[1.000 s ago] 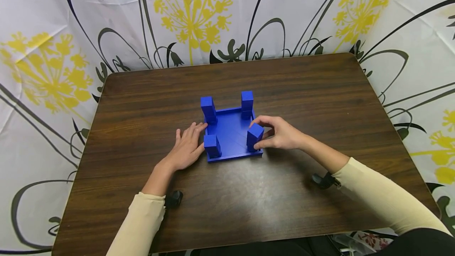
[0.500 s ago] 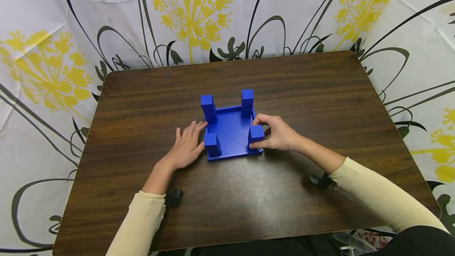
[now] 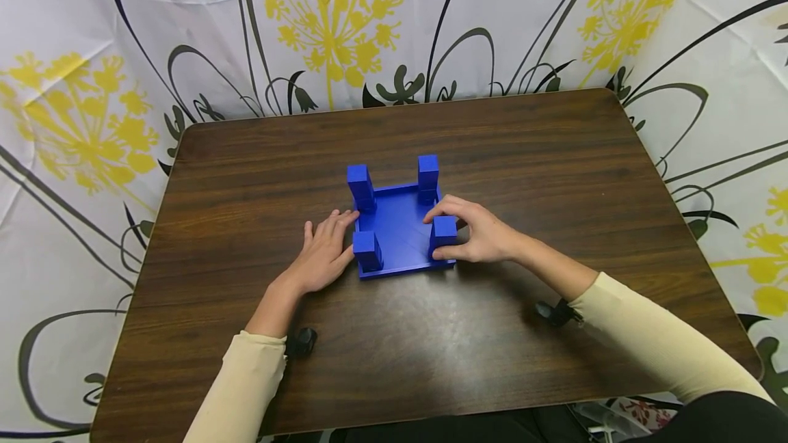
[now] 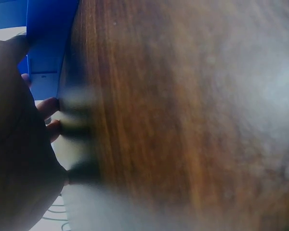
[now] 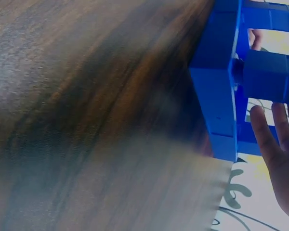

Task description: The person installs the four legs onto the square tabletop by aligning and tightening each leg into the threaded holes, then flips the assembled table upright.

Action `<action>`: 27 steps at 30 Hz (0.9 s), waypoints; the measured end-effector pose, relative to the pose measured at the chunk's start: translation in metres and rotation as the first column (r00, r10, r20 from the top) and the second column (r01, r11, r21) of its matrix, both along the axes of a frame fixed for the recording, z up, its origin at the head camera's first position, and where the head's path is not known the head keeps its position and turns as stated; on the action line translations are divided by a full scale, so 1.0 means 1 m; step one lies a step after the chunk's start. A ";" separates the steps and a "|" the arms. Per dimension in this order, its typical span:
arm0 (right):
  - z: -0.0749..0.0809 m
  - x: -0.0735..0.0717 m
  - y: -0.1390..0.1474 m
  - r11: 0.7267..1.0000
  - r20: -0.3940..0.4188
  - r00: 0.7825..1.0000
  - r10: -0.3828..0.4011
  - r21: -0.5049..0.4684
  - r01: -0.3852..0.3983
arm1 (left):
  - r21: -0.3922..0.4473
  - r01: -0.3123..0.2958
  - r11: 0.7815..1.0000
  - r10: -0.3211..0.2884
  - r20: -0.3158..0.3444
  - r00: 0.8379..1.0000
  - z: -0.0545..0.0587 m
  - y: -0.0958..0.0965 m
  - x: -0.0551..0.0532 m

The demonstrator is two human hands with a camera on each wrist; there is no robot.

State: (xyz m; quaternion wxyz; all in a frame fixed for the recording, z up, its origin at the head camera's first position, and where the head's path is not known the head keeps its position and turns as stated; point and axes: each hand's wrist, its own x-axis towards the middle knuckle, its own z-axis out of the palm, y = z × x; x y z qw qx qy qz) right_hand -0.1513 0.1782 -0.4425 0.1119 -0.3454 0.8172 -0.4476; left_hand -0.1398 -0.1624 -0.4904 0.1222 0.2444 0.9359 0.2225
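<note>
A blue square base with a low raised rim lies at the middle of the table, a blue post standing at each corner. My left hand rests on the table with straight, slightly spread fingers, their tips at the base's left side. At the near right corner, my right hand is around a post; its thumb lies along the post's near side and the index finger is held off it. In the right wrist view, straight fingers stand beside that post, with a small gap showing between the post's foot and the base.
The brown wood-grain table has its far edge along a white cloth printed with yellow and grey flowers. Dark wrist devices sit under both sleeves. Some clear plastic shows below the table's near edge.
The near right post was tilted in my right fingers and now stands upright in line with the corner. My right index finger has lifted away from it. The left hand has stayed put.
</note>
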 end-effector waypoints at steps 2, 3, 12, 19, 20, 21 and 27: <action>0.002 -0.001 0.003 0.999 0.040 0.999 0.032 -0.019 -0.031 | -0.002 0.000 1.000 0.000 -0.002 1.000 0.000 0.000 0.000; 0.003 -0.002 0.004 0.998 0.068 0.996 0.054 -0.036 -0.052 | -0.003 0.000 1.000 0.000 -0.002 1.000 0.000 0.000 0.000; 0.010 -0.010 0.016 0.939 0.233 0.919 0.319 -0.210 -0.272 | 0.001 0.000 1.000 0.000 -0.001 1.000 -0.001 0.000 0.000; 0.009 -0.010 0.018 0.935 0.255 0.908 0.334 -0.210 -0.285 | 0.002 -0.002 1.000 0.002 0.009 1.000 -0.001 0.000 0.001; 0.008 -0.010 0.018 0.937 0.261 0.908 0.327 -0.211 -0.277 | 0.001 -0.001 1.000 0.001 0.009 1.000 -0.001 0.000 0.001; 0.009 -0.010 0.017 0.942 0.265 0.911 0.315 -0.205 -0.266 | -0.001 -0.001 1.000 0.001 0.009 1.000 -0.001 0.000 0.001; 0.011 -0.009 0.016 0.966 0.279 0.930 0.240 -0.166 -0.200 | -0.006 0.001 1.000 -0.001 0.007 1.000 0.000 0.000 0.000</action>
